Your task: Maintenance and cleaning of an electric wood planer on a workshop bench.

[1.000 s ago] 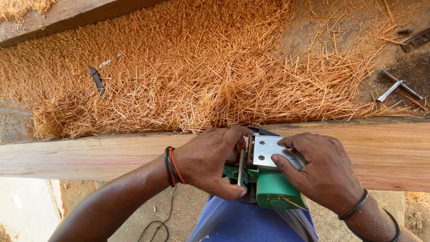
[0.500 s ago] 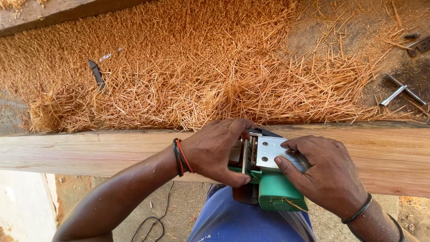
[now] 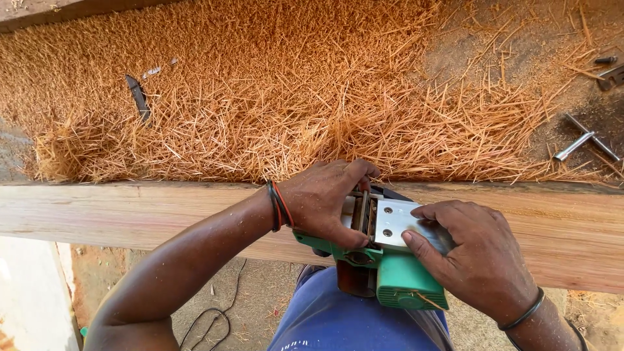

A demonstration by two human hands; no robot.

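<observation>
Head view showed my left hand (image 3: 325, 201) and right hand (image 3: 474, 260) both gripping the upturned green planer (image 3: 383, 260) at lower centre against the plank (image 3: 130, 211); steady support mattered, fingers off the blade slot.

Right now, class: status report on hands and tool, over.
Left hand and right hand both gripping upturned green planer. Planer against wooden beam. Nothing blocking.
</observation>
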